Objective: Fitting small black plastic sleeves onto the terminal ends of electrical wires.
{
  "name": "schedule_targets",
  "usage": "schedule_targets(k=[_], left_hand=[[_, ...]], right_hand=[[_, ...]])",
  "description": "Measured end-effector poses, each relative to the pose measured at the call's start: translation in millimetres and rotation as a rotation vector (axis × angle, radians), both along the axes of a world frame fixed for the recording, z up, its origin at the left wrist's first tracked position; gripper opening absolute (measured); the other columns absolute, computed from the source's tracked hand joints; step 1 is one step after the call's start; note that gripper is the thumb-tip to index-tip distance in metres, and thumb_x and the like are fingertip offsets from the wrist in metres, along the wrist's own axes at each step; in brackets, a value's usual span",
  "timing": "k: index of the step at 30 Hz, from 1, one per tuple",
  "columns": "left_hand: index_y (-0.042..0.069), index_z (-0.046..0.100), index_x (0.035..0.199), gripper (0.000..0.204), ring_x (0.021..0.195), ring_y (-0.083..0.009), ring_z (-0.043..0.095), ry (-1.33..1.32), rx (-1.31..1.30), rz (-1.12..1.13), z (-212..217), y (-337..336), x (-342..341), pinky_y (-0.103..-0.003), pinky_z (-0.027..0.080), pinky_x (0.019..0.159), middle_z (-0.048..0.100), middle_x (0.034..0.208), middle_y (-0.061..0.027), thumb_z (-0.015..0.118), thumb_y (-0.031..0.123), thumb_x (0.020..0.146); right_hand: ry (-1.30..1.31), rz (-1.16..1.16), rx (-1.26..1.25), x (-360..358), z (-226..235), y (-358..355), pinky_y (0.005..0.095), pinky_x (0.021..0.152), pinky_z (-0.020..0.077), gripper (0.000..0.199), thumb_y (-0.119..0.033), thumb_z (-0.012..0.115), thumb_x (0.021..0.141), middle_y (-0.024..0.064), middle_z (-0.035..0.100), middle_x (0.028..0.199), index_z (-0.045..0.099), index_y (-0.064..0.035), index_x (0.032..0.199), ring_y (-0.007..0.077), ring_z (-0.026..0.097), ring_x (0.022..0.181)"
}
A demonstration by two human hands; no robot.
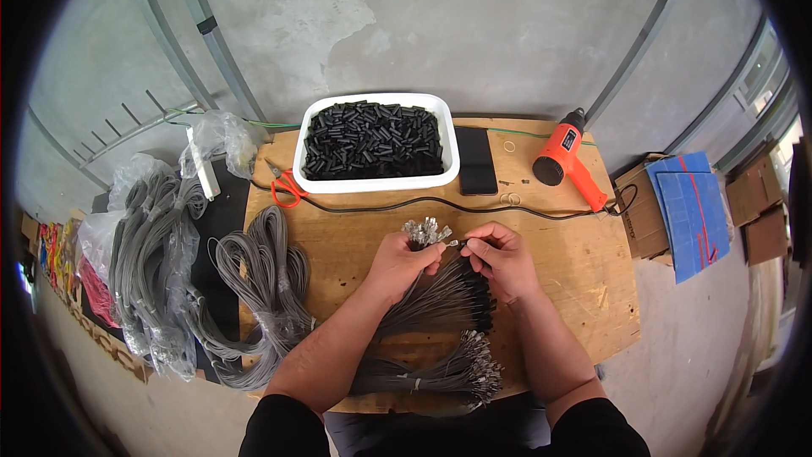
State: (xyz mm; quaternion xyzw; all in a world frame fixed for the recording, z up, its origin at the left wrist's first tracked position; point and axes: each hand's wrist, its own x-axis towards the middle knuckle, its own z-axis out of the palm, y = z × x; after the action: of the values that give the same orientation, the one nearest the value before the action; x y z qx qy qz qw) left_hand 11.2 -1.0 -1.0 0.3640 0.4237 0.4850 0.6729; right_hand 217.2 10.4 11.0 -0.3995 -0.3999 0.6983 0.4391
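Observation:
My left hand [396,267] is closed around a bunch of grey wires whose bare metal terminals [427,232] stick up above the fingers. One terminal [452,243] points out from its thumb toward my right hand [506,264]. The right thumb and fingers pinch a small black sleeve [464,243] at that terminal's tip; how far it is on cannot be made out. Below the hands fan grey wires [427,305] with black-sleeved ends [485,300]. Nearer me lies a tied wire bundle [406,379] with bare metal ends [480,370].
A white tray [381,185] of short black sleeves [372,140] stands at the back. Beside it lie a dark phone [478,161], orange-handled scissors [288,189] and a red heat gun [562,152]. Its black cord [406,202] crosses the wooden table [584,271]. Coiled grey wires [262,267] fill the left.

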Motion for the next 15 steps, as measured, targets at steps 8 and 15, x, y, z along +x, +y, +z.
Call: schedule_targets(k=[8,15], left_hand=[[-0.002,0.063,0.085,0.012,0.064,-0.0112,0.058,0.005,0.009,-0.001,1.4,-0.6,-0.5,-0.026,0.045,0.057,0.063,0.076,-0.0051,0.071,0.006,0.090],[-0.002,0.063,0.085,0.013,0.063,-0.0110,0.057,-0.024,0.006,0.004,0.0,-0.2,-1.3,-0.026,0.045,0.057,0.063,0.075,-0.0044,0.071,0.007,0.090]], right_hand=[[-0.013,-0.059,0.009,-5.9,-0.9,-2.8,0.0175,0.053,0.0378,0.013,-0.005,0.072,0.091,0.0015,0.069,0.083,0.069,-0.0034,0.104,0.0035,0.051,0.062],[-0.041,-0.081,0.100,-6.7,-3.7,-3.0,0.0175,0.052,0.0361,0.013,-0.002,0.072,0.090,0.0017,0.069,0.083,0.070,-0.0026,0.102,0.0028,0.049,0.061]])
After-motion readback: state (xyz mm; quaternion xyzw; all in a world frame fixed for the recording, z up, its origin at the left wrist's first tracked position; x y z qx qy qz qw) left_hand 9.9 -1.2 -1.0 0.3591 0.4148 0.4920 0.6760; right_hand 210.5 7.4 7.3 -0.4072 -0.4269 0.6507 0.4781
